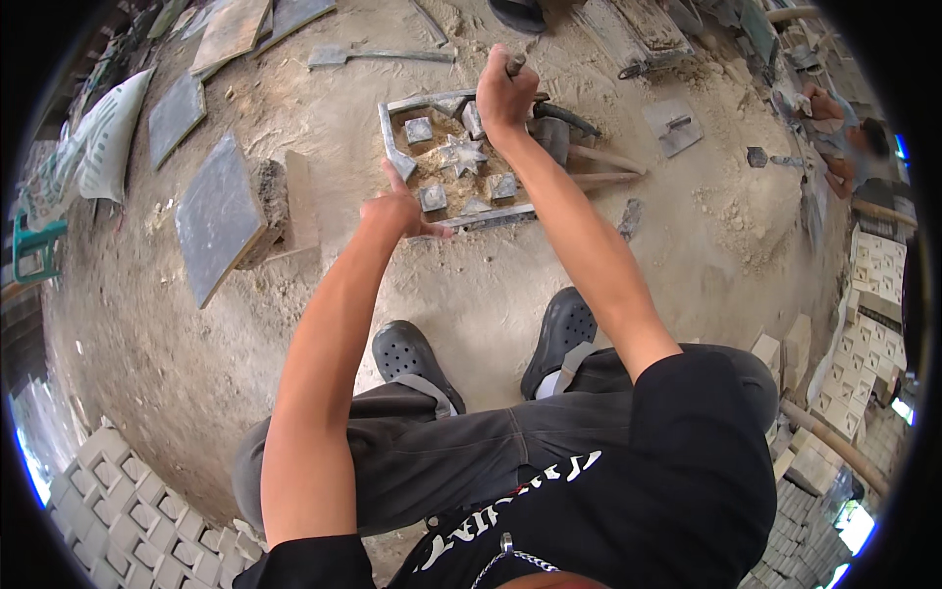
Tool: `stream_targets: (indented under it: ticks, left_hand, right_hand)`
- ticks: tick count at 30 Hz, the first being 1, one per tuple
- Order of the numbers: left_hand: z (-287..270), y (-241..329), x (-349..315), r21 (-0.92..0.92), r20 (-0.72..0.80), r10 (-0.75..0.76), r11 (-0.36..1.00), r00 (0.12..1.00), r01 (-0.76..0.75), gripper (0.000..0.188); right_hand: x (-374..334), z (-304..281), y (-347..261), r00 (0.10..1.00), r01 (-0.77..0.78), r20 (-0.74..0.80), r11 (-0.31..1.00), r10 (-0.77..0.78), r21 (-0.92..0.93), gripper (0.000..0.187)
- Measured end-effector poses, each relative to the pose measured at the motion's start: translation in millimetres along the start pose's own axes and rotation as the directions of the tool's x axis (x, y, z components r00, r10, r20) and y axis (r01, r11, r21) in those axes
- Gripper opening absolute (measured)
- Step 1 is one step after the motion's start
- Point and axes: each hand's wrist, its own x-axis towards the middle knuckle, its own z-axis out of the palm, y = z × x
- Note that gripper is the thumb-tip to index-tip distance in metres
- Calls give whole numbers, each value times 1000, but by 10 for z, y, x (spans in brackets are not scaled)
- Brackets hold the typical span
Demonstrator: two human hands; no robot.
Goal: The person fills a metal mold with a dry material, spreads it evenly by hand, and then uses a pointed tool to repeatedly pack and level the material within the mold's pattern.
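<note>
On the ground ahead of me lies a grey metal mould frame [500,214] partly filled with sandy mix. Inside it sit a star-shaped block [461,155] and several small square blocks [419,130]. My left hand [394,208] rests at the frame's near left corner, its index finger and thumb spread along the edges. Above the frame's right part, my right hand [507,96] is closed round a dark rod-like handle [515,64]; only its top end shows clearly, and the lower part is hidden. Just right of that hand, a dark curved bar [569,119] and two wooden handles [608,157] stick out.
A trowel [677,125] and sandy heap [756,211] lie to the right, a flat long-handled tool [383,56] beyond the mould. Grey slabs [221,216] and a white sack [108,142] are left. Another person [834,128] is far right. Stacked blocks [128,520] stand lower left.
</note>
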Motion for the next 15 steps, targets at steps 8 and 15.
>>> stream_targets:
  ticks: [8, 15]
  left_hand:
    - [-165, 175, -227, -74, -28, -1, 997, 1000, -1, 164]
    - [-139, -16, -234, -69, -18, -1, 998, 1000, -1, 162]
  right_hand:
    - [54, -274, 345, 1000, 9, -14, 995, -7, 97, 45]
    - [66, -498, -591, 983, -59, 185, 963, 9, 264, 48]
